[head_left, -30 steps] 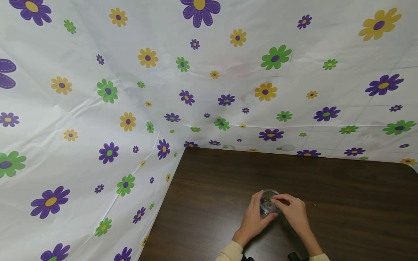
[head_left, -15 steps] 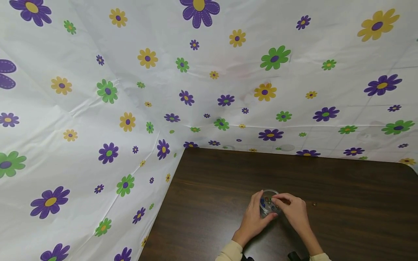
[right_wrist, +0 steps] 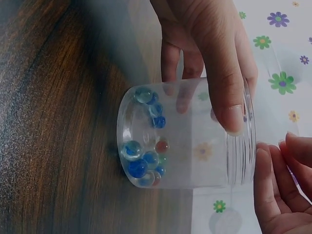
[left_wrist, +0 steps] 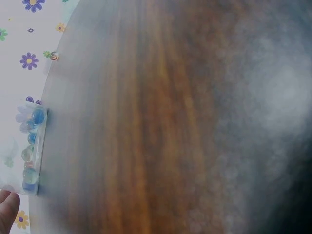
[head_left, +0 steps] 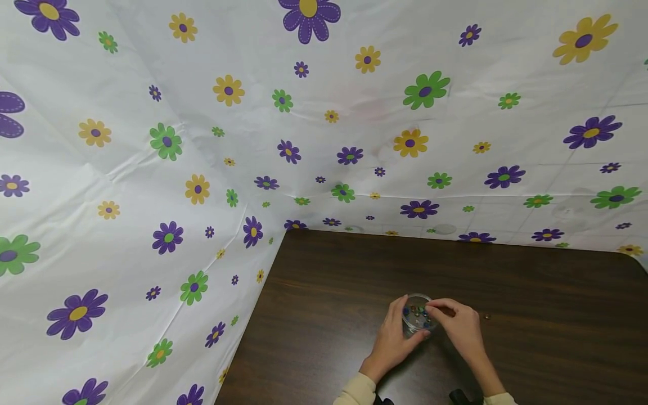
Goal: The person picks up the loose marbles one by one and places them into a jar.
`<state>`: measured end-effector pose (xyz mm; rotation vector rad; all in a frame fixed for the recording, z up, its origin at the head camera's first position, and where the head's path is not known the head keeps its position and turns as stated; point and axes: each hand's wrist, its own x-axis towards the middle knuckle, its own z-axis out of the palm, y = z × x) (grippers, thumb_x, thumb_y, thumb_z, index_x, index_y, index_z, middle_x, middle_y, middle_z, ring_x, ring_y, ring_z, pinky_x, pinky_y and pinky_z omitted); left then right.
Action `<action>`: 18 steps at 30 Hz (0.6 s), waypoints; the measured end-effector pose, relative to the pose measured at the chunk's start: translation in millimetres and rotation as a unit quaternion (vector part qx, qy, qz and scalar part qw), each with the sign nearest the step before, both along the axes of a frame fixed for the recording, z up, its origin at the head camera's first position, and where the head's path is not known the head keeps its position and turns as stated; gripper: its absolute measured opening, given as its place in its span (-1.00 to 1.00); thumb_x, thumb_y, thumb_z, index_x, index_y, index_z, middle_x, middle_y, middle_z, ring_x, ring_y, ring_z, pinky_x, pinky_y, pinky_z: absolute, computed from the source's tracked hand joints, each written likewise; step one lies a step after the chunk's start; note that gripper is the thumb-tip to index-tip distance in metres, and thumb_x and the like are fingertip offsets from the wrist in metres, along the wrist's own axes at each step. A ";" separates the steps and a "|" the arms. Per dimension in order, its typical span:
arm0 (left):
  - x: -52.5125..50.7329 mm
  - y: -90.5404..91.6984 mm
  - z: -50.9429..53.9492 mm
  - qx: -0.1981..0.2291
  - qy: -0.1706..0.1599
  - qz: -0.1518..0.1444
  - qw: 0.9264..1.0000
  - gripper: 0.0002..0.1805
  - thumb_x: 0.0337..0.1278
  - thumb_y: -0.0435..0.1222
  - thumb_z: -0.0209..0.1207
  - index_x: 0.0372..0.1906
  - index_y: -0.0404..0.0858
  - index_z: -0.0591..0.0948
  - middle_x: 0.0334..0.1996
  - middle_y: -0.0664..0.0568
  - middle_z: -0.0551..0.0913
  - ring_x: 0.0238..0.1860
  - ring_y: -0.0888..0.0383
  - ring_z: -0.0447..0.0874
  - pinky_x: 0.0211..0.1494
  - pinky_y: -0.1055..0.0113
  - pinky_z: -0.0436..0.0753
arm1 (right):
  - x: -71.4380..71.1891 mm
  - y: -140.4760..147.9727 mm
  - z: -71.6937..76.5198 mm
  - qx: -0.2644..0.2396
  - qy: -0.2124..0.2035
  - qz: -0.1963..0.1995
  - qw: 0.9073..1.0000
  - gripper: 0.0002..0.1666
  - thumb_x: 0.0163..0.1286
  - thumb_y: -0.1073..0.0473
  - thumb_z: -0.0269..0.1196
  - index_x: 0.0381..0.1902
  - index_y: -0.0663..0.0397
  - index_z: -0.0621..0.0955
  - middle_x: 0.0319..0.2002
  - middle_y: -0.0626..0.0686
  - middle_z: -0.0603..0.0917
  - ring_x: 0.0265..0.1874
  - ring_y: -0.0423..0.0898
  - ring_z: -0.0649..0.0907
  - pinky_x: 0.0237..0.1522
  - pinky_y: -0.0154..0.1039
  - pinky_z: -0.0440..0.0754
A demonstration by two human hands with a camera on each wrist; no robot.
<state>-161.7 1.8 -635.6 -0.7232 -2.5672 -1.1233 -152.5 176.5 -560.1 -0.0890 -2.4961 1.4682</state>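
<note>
A clear, wide-mouthed plastic jar (head_left: pixel 411 332) stands upright on the table without a lid over its mouth. Several glass marbles (right_wrist: pixel 137 167), blue, clear and reddish, lie at its bottom in the right wrist view. My left hand (head_left: pixel 395 338) grips the jar's side, thumb near the threaded neck. At the right of the rim, my right hand (head_left: pixel 459 329) has thumb and fingertips bunched together over the mouth's edge. Whether a marble is between those fingertips is hidden. The left wrist view catches the jar's base wall (left_wrist: pixel 41 156) and a fingertip (left_wrist: pixel 9 208).
A single small brown-orange marble (head_left: pixel 487 316) lies on the dark wooden table (head_left: pixel 344 281), right of my right hand. A white flower-print sheet (head_left: pixel 324 146) hangs behind the table and along its left edge.
My right hand has shifted slightly right and away from the middle of the jar's mouth. Marbles inside the jar have changed places. My left hand keeps its grip.
</note>
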 end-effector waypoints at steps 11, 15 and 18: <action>0.9 -0.2 2.6 -0.003 0.004 0.002 1.000 -0.08 0.33 0.05 0.34 0.56 -0.31 0.20 0.41 -0.04 0.38 0.31 0.09 0.51 0.26 0.18 0.59 | 2.2 7.5 0.3 -0.010 -0.005 -0.007 1.000 -0.90 0.33 0.25 0.46 -0.22 0.16 0.80 -0.32 0.07 0.80 -0.44 -0.35 0.64 -0.43 -0.42 0.53; 0.9 0.0 2.1 -0.002 0.007 0.004 1.000 -0.07 0.31 0.03 0.36 0.56 -0.31 0.21 0.41 -0.04 0.38 0.31 0.09 0.51 0.26 0.18 0.59 | 2.8 13.8 -1.6 -0.004 -0.004 -0.019 1.000 -0.87 0.33 0.23 0.47 -0.20 0.17 0.80 -0.31 0.10 0.80 -0.46 -0.36 0.62 -0.48 -0.40 0.51; 0.9 -0.2 2.3 -0.002 0.003 0.005 1.000 -0.07 0.30 0.03 0.37 0.56 -0.30 0.20 0.42 -0.03 0.38 0.33 0.09 0.50 0.27 0.17 0.58 | 2.8 19.4 -2.8 0.005 -0.008 -0.034 0.999 -0.86 0.33 0.23 0.47 -0.19 0.19 0.80 -0.30 0.11 0.81 -0.46 -0.38 0.61 -0.49 -0.40 0.49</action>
